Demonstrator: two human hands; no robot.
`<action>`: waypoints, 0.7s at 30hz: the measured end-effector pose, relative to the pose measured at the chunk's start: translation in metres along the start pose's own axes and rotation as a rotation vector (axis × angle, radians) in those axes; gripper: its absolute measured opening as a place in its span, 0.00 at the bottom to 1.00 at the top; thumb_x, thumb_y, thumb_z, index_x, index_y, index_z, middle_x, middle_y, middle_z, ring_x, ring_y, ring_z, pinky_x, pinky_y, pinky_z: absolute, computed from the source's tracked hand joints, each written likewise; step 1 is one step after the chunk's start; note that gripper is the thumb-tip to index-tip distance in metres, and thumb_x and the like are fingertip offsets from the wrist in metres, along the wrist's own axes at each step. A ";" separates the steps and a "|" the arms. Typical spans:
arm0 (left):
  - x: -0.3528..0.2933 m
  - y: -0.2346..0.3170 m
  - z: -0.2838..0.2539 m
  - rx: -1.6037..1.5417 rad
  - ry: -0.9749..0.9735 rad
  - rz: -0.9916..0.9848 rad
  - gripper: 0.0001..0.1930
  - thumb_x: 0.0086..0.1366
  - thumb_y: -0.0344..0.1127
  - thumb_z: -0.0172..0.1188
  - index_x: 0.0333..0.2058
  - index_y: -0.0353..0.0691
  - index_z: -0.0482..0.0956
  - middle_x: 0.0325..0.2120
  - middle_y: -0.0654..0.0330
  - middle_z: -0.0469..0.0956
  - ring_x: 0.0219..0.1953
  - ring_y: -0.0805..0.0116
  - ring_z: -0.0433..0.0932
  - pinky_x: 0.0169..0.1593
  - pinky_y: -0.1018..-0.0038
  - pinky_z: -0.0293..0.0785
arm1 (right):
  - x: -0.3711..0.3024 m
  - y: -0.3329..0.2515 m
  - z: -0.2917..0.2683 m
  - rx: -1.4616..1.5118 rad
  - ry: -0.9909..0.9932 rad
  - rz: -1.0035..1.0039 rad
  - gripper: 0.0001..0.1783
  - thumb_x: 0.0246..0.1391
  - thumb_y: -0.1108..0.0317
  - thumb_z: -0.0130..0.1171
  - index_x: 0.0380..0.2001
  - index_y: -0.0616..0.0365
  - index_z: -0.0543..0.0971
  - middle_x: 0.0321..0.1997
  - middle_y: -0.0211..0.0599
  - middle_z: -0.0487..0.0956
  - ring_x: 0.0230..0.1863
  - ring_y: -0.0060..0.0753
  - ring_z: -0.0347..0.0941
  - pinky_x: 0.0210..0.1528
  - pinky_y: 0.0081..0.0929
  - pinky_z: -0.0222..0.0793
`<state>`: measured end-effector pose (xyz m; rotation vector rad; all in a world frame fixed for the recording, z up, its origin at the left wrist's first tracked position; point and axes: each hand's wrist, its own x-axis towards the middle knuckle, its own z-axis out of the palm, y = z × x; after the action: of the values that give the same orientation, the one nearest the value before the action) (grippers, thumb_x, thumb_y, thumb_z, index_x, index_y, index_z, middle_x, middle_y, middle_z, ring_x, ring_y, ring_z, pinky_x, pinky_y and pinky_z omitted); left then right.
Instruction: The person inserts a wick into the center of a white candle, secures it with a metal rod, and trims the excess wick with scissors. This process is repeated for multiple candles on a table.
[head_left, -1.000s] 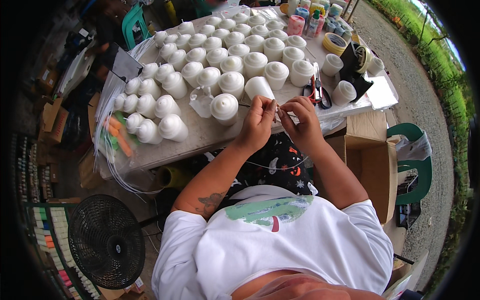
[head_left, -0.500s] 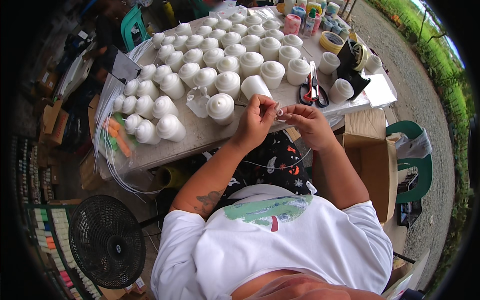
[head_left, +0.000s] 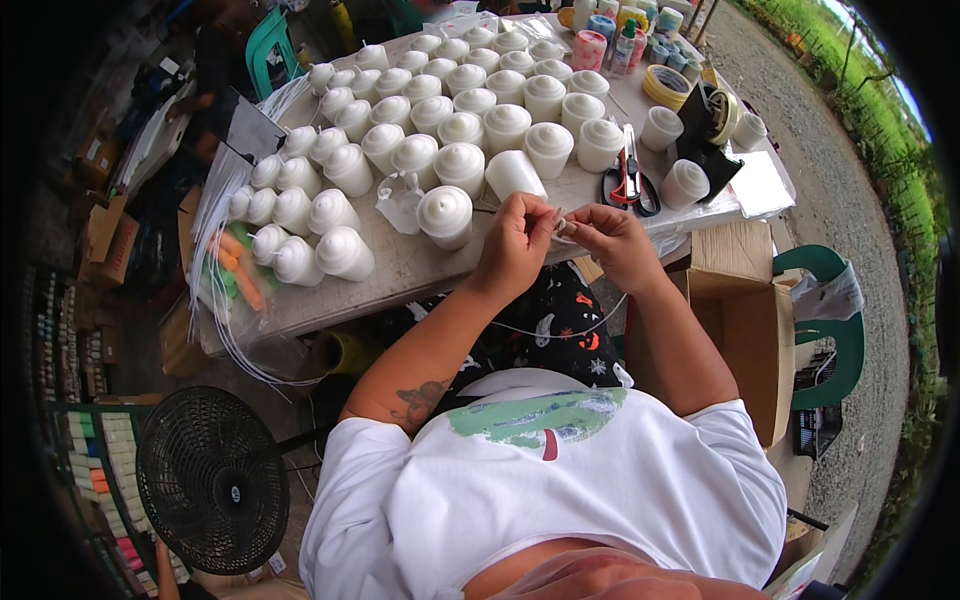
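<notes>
At the table's near edge my left hand [head_left: 513, 245] and my right hand [head_left: 618, 248] meet, both with fingers pinched. Between the fingertips is the end of a thin white cord [head_left: 588, 328], apparently looped or knotted; the fingers hide much of it. The rest of the cord droops in a curve over my lap. Just beyond my left hand a smooth white cylindrical candle [head_left: 512, 176] lies on its side. To the left of that hand an upright white candle [head_left: 445, 220] with a domed, stepped top stands beside a crumpled clear plastic piece [head_left: 400, 203].
Rows of white candles [head_left: 430, 112] cover much of the table [head_left: 400, 278]. Red-and-black scissors and a cutter [head_left: 628, 180] lie right, near tape rolls [head_left: 667, 87]. White cords [head_left: 222, 215] hang off the left edge. An open carton [head_left: 735, 300] and black fan [head_left: 212, 480] flank me.
My fingertips have shifted slightly around the cord, both hands still pinched together. The view has moved a little. Part of another person's arm now shows at the lower left.
</notes>
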<state>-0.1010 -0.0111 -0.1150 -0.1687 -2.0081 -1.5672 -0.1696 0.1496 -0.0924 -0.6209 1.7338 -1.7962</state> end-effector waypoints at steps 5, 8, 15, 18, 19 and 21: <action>-0.001 -0.011 0.003 -0.116 0.067 0.011 0.10 0.65 0.25 0.55 0.42 0.37 0.65 0.30 0.61 0.72 0.30 0.77 0.71 0.36 0.79 0.71 | -0.004 -0.016 0.010 -0.658 0.168 -0.402 0.06 0.46 0.73 0.62 0.30 0.61 0.79 0.31 0.34 0.77 0.38 0.32 0.74 0.41 0.27 0.69; 0.000 -0.012 0.003 -0.087 0.061 0.085 0.14 0.67 0.24 0.52 0.46 0.41 0.58 0.31 0.63 0.72 0.29 0.80 0.68 0.34 0.82 0.67 | -0.007 -0.014 0.008 -0.713 0.211 -0.461 0.07 0.43 0.74 0.62 0.29 0.61 0.79 0.32 0.37 0.76 0.39 0.38 0.74 0.42 0.29 0.69; -0.002 -0.012 0.003 -0.127 0.044 0.013 0.14 0.66 0.24 0.53 0.47 0.38 0.60 0.31 0.61 0.73 0.32 0.77 0.71 0.38 0.79 0.70 | -0.014 -0.028 0.017 -0.724 0.178 -0.436 0.10 0.46 0.71 0.64 0.34 0.60 0.79 0.34 0.38 0.77 0.40 0.40 0.74 0.46 0.32 0.68; -0.002 -0.010 0.003 -0.124 0.029 0.003 0.13 0.67 0.25 0.53 0.46 0.38 0.60 0.31 0.61 0.73 0.32 0.77 0.71 0.38 0.79 0.70 | -0.008 -0.023 0.016 -0.956 0.114 -0.530 0.11 0.48 0.70 0.63 0.37 0.58 0.79 0.35 0.36 0.78 0.40 0.39 0.74 0.47 0.34 0.65; -0.002 -0.010 0.004 -0.127 0.024 0.007 0.13 0.67 0.25 0.53 0.46 0.38 0.60 0.31 0.61 0.74 0.33 0.77 0.72 0.38 0.79 0.70 | -0.006 -0.020 0.015 -1.054 0.088 -0.565 0.11 0.49 0.70 0.62 0.38 0.57 0.78 0.35 0.36 0.78 0.40 0.39 0.74 0.48 0.34 0.65; -0.002 -0.011 0.002 -0.091 0.033 0.019 0.13 0.66 0.25 0.53 0.46 0.38 0.61 0.30 0.60 0.74 0.32 0.76 0.72 0.39 0.79 0.70 | -0.007 -0.023 0.013 -1.137 0.084 -0.606 0.08 0.51 0.69 0.60 0.36 0.56 0.79 0.33 0.34 0.78 0.39 0.38 0.73 0.48 0.34 0.63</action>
<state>-0.1045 -0.0119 -0.1260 -0.1952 -1.9058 -1.6395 -0.1575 0.1450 -0.0687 -1.6614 2.7710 -0.9523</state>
